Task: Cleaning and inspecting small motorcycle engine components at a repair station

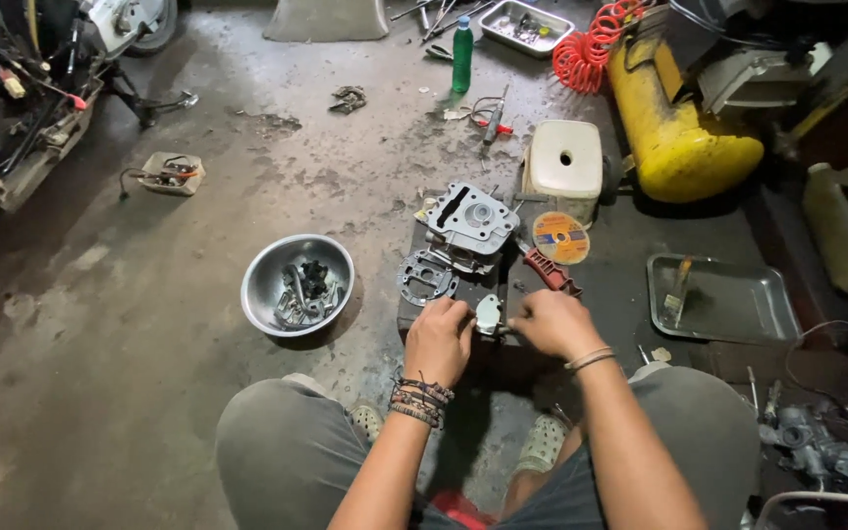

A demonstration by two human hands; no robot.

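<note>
My left hand (439, 339) and my right hand (554, 324) meet over a small pale grey metal part (488, 314), both gripping it from either side. They work on a dark slab (409, 309) on the floor. Just beyond my hands lie a grey engine cylinder head (471, 224) and a round dark cover (426, 277). A red-handled tool (552, 272) lies beside my right hand. My knees are at the frame's bottom.
A steel bowl (296, 285) with small parts sits to the left. A metal tray (723, 299) with a brush is at right. Beyond are an abrasive disc (560, 238), a white container (565, 162), a yellow compressor tank (674, 128), a green bottle (461, 54).
</note>
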